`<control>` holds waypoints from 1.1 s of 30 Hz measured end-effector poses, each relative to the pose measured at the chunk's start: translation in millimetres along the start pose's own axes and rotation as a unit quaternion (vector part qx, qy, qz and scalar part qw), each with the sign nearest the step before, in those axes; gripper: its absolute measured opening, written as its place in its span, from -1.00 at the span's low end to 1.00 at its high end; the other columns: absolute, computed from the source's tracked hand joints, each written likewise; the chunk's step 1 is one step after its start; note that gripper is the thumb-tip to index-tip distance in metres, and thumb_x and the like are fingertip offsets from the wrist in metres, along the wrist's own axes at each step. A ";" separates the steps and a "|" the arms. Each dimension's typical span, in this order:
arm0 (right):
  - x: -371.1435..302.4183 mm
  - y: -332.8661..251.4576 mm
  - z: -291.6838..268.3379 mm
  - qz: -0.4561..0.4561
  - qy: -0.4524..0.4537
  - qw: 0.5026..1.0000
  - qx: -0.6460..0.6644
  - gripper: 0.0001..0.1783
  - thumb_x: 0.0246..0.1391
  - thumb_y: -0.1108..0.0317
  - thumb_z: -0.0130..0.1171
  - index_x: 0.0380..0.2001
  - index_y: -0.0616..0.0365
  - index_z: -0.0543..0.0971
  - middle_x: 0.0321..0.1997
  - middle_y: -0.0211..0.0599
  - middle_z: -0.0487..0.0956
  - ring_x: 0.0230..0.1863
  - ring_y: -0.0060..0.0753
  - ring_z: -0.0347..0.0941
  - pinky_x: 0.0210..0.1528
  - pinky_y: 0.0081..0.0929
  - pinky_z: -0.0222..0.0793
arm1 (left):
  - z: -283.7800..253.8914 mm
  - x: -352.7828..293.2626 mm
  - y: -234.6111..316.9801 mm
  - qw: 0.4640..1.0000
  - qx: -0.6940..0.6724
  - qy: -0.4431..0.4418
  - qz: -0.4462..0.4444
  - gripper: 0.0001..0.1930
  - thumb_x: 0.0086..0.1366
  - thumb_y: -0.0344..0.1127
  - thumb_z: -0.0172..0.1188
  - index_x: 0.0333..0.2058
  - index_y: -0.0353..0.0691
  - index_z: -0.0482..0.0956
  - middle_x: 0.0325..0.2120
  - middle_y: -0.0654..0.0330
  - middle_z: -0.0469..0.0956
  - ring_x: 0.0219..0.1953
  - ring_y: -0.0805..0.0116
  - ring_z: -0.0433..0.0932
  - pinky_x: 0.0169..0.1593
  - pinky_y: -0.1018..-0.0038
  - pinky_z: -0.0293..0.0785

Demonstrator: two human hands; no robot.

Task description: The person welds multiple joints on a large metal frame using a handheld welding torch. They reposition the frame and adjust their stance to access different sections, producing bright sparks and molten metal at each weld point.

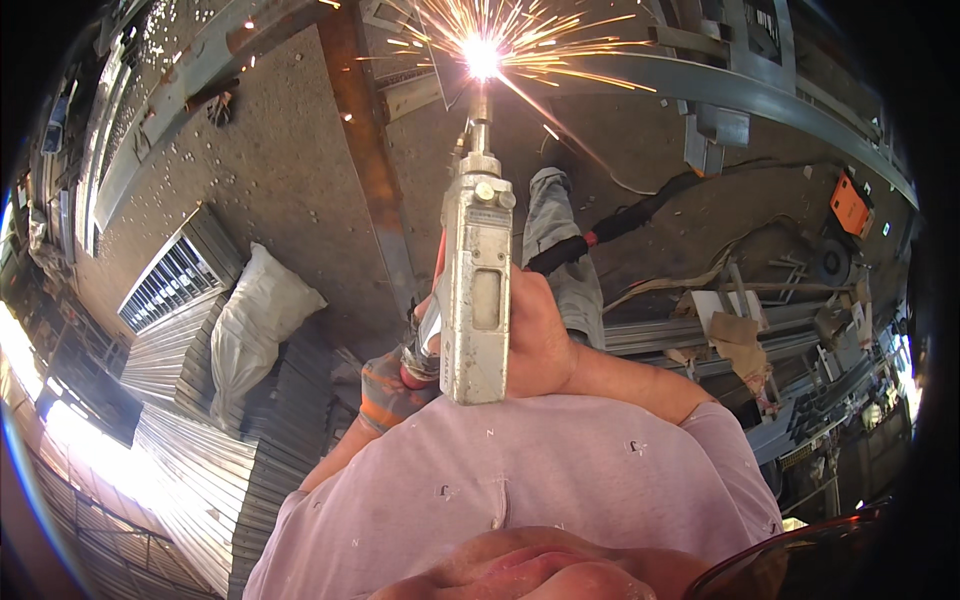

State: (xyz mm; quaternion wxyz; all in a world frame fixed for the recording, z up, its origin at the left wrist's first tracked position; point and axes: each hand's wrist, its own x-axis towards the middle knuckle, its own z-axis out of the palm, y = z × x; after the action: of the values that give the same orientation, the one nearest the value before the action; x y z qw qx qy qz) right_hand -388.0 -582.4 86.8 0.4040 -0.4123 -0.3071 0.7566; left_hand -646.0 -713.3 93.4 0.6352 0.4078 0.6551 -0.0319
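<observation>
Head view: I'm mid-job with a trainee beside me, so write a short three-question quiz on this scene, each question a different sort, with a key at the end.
1. Multiple choice: which colours show on the glove of the left hand?
A) blue and white
B) grey and orange
C) plain yellow

2. True or false: the white sack lies to the left of the metal tool.

3. Fill the gap: the sparks burst at the metal tool's ____ end, while the right hand beside its body wears no glove.

Key: 1. B; 2. True; 3. nozzle.
</observation>
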 end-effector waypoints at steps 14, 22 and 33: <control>-8.1 6.9 6.7 0.105 0.009 0.986 0.128 -0.42 0.06 0.58 0.51 0.14 0.23 0.50 -0.06 -0.30 0.68 -0.05 -0.40 0.70 0.03 -0.37 0.67 | 2.3 -2.7 -16.6 0.987 0.122 0.036 0.101 -0.63 0.12 -0.16 0.34 -0.08 -0.08 0.69 -0.36 0.23 0.75 -0.34 0.08 0.70 -0.22 0.26 0.57; -5.7 11.9 8.0 0.007 0.000 0.999 0.034 -0.35 0.15 0.44 0.48 0.25 0.30 0.43 -0.13 -0.27 0.72 -0.14 -0.47 0.72 0.00 -0.42 0.65 | 9.3 -9.8 -50.2 0.997 0.016 0.043 0.066 -0.63 0.09 -0.19 0.33 -0.09 -0.08 0.68 -0.34 0.27 0.74 -0.38 0.17 0.67 -0.24 0.31 0.55; -7.0 12.4 8.9 0.011 -0.002 1.000 0.010 -0.39 0.13 0.42 0.49 0.20 0.30 0.47 -0.18 -0.27 0.72 -0.18 -0.48 0.71 -0.02 -0.42 0.64 | 9.2 -9.1 -49.0 0.995 0.013 0.054 0.077 -0.68 0.03 -0.22 0.33 -0.19 -0.10 0.69 -0.47 0.18 0.70 -0.46 0.02 0.64 -0.33 0.26 0.53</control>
State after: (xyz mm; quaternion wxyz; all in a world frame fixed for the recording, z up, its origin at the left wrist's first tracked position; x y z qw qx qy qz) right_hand -397.8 -595.6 83.8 0.3993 -0.4105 -0.2958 0.7646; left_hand -668.0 -755.6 76.0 0.5938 0.4666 0.6547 0.0308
